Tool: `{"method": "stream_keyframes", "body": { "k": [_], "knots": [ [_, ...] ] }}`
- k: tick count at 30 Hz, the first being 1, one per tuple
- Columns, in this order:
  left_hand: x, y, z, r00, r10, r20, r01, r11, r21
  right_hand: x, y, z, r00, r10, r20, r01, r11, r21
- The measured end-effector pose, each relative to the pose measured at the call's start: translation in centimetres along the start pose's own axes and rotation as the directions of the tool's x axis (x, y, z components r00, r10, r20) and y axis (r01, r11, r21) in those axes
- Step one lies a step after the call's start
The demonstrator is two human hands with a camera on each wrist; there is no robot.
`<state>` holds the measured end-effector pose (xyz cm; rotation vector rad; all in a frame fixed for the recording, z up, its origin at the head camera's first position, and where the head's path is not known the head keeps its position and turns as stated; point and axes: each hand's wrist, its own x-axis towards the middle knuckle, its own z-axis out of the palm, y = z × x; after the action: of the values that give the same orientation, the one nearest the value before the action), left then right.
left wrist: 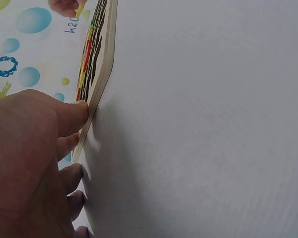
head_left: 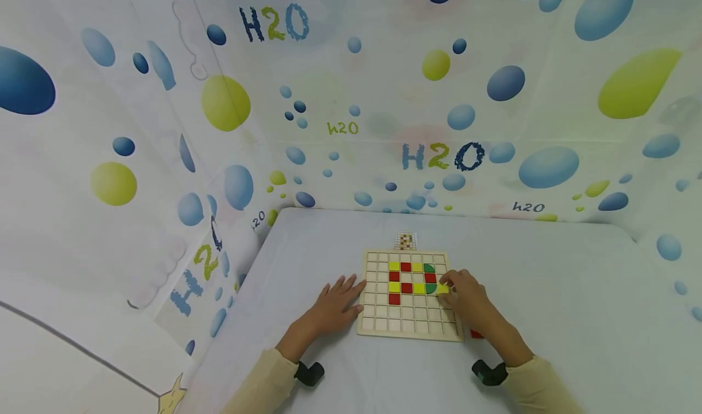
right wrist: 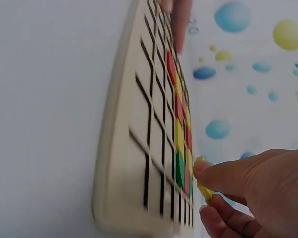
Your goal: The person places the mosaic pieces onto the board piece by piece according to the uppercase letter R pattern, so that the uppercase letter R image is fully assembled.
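A wooden grid board [head_left: 378, 324] lies on the white cloth, with red, yellow and green tiles set in some of its squares. My right hand [head_left: 466, 297] is over the board's right side and pinches a yellow tile [right wrist: 205, 192] between thumb and fingers, beside a green rounded tile [head_left: 431, 289]. Fingers spread, my left hand [head_left: 333, 309] touches the left edge of the board. In the left wrist view, its thumb and fingertips meet the board's rim [left wrist: 108, 54].
Behind the board lies a small pattern card [head_left: 405, 241] showing a coloured grid. A red tile [head_left: 477, 334] sits on the cloth by the right forearm, partly hidden. A patterned curtain [head_left: 384, 85] rises at the table's far edge.
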<state>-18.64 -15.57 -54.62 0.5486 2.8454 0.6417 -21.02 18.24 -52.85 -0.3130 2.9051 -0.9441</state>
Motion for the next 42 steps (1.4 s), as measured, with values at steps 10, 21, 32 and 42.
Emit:
{"method": "stream_keyframes", "body": {
  "k": [10,21,32,42],
  "knots": [
    [0.0,0.0,0.0,1.000,0.000,0.002,0.000,1.000,0.001,0.6,-3.5,4.4,0.981,-0.189,-0.028,0.184,0.974,-0.132],
    [-0.1,0.0,0.2,1.000,0.000,-0.001,0.000,1.000,0.001,0.5,-4.2,5.4,0.979,-0.201,-0.033,0.192,0.967,-0.169],
    [0.1,-0.3,0.2,1.000,0.012,-0.005,-0.012,1.000,0.003,-0.6,-4.0,4.4,0.982,-0.185,-0.045,0.174,0.968,-0.183],
    [0.1,-0.2,0.1,1.000,0.022,-0.006,-0.022,1.000,0.009,-3.5,-0.7,-0.4,0.997,-0.055,0.052,0.063,0.983,-0.174]
  ]
}}
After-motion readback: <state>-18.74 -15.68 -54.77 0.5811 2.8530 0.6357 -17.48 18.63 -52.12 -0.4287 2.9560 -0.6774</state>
